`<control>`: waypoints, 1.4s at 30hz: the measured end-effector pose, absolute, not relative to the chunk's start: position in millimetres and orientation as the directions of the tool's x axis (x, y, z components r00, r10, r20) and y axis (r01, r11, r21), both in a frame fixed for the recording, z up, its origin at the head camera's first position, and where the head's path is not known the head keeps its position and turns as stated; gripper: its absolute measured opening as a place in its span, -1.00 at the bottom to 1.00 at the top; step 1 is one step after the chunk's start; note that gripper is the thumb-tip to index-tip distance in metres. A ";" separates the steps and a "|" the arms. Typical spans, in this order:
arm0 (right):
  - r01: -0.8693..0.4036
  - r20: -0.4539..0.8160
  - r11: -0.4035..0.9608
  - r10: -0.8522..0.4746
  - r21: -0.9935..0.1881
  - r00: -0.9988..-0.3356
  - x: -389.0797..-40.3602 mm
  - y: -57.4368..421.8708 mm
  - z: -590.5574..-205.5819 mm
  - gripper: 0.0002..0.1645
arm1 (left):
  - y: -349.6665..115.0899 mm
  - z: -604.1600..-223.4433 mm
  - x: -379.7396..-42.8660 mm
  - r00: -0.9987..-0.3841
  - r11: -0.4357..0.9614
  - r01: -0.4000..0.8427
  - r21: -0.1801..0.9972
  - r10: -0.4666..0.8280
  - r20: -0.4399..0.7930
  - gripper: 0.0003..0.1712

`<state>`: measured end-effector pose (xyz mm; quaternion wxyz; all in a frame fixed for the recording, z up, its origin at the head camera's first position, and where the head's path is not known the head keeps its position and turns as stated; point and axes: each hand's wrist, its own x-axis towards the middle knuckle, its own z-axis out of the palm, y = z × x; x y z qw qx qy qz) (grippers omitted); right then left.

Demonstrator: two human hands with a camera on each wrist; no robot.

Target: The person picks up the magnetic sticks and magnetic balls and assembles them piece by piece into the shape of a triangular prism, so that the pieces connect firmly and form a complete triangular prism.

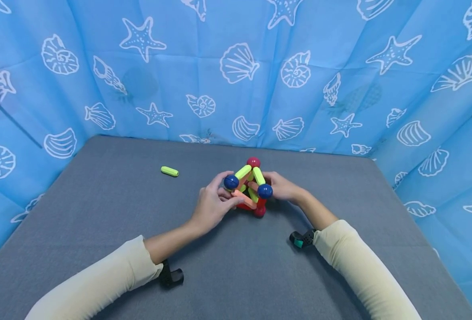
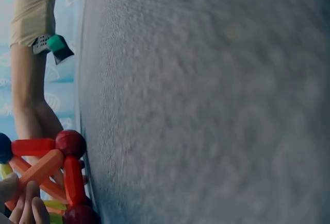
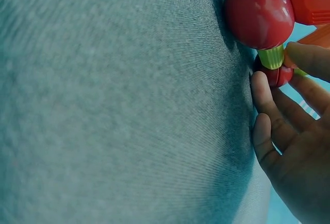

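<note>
A frame of magnetic building sticks and balls (image 1: 243,171) stands on the grey tabletop. It joins yellow-green, orange and red sticks with a red ball (image 1: 253,162) on top, blue balls (image 1: 265,191) at the sides and red balls (image 3: 259,14) at the base. My left hand (image 1: 211,206) pinches an orange stick (image 2: 42,173) between thumb and fingers on the frame's left side. From the right, my right hand (image 1: 285,186) holds the frame, its thumb (image 3: 312,59) by an orange stick and its fingers around the far side. Some of those fingertips are hidden behind the sticks.
One loose yellow-green stick (image 1: 169,171) lies on the grey table (image 1: 99,213), left of the frame. A blue curtain (image 1: 203,80) with white shells and starfish hangs along the table's back and sides. Black devices (image 1: 301,239) are worn at both wrists.
</note>
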<state>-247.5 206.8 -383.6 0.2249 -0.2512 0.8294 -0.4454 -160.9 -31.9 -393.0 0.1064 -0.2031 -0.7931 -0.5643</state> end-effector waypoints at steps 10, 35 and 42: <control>-0.209 -0.149 0.478 -0.607 -0.853 -0.781 -246.0 205.9 -382.5 -0.66 | -33.1 -384.5 -168.9 -0.901 0.393 0.434 0.811 0.175 0.397 -0.40; -0.193 -0.153 0.467 -0.606 -0.863 -0.781 -245.1 205.9 -383.8 -0.67 | -189.2 -379.1 -235.6 -0.897 0.694 0.421 0.583 0.412 0.158 -0.33; -0.209 -0.136 0.449 -0.622 -0.869 -0.771 -246.4 207.5 -385.0 -0.67 | -218.0 -393.3 -243.8 -0.913 0.702 0.376 0.605 0.392 0.112 -0.46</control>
